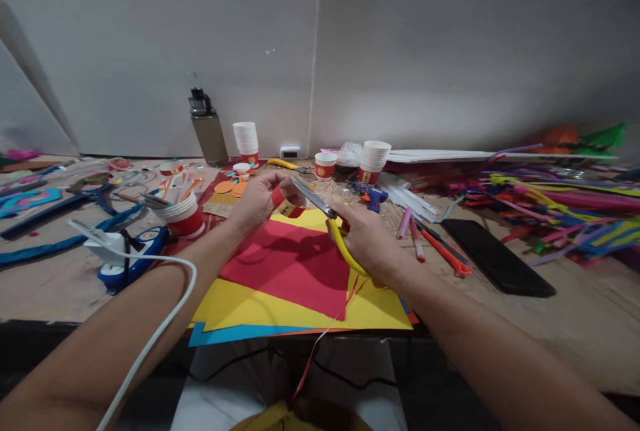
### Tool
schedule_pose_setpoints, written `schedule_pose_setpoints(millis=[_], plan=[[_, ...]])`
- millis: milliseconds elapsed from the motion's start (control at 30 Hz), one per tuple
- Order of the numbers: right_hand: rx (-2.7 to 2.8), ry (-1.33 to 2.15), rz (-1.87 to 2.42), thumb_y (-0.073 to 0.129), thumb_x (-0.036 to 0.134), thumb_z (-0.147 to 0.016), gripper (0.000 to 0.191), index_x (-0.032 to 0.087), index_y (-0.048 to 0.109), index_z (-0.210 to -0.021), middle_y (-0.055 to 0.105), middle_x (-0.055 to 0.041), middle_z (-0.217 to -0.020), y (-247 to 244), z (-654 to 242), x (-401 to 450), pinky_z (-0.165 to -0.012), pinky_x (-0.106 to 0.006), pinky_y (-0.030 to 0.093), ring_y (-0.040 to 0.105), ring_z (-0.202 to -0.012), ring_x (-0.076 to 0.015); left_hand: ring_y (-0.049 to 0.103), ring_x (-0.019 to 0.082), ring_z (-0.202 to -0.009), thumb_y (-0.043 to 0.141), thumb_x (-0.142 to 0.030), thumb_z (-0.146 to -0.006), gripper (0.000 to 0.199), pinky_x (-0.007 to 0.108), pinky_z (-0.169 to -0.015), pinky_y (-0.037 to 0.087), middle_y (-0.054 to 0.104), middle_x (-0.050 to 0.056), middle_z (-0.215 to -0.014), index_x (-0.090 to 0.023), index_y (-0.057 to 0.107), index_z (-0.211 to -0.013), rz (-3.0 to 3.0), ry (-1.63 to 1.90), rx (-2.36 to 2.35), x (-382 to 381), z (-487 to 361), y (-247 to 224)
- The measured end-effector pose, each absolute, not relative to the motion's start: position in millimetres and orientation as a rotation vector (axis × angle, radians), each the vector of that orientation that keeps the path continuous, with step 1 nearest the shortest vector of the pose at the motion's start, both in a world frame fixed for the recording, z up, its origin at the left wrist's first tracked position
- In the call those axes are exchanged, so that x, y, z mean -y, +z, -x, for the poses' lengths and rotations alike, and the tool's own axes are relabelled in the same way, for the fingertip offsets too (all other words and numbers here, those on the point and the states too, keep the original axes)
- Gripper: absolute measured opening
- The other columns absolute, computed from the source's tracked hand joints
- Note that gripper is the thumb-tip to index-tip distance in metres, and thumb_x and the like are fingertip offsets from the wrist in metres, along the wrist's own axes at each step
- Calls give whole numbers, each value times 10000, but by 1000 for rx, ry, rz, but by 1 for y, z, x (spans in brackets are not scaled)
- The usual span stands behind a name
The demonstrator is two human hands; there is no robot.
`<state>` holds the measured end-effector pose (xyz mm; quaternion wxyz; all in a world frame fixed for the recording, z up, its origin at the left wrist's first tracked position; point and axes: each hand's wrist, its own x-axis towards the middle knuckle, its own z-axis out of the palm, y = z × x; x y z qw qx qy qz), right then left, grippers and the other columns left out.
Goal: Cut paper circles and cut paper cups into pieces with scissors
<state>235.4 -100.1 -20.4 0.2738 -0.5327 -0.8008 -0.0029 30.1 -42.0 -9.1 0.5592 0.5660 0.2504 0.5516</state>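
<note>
My left hand [255, 203] is closed around a red paper cup [283, 203], tilted so that its open end faces right. My right hand [367, 239] grips scissors with yellow handles [344, 248]; their blades reach up and left to the cup's rim. Whether the blades are cutting the paper I cannot tell. Below both hands lies a red sheet [295, 268] on yellow sheets [240, 308], with a blue sheet [220, 336] under them. A thin red and white strip [320, 336] hangs over the table's front edge below the scissors.
Left are a cup with tools [183, 214] and a blue power strip [135, 264] with a white cable. Behind stand cup stacks [246, 141] [374, 158], a bottle [209, 134] and a blue glue gun [374, 198]. Right lie a phone [495, 256], an orange cutter [447, 252] and pipe cleaners [565, 208].
</note>
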Motion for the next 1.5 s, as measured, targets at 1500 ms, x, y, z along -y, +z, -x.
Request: schedule_pose_setpoints(millis=[1500], plan=[[2205,-170,1388,494,307,-872,357,177,617,-1180,611,-93,-846,-30,-241,92,-606,-270,361,519,-677,-180,661,161,-688,783,-205,-595,247,258,-642,544,644,26,-658,-131,577,-711,-1372,1200,-547,41,-31,-13]])
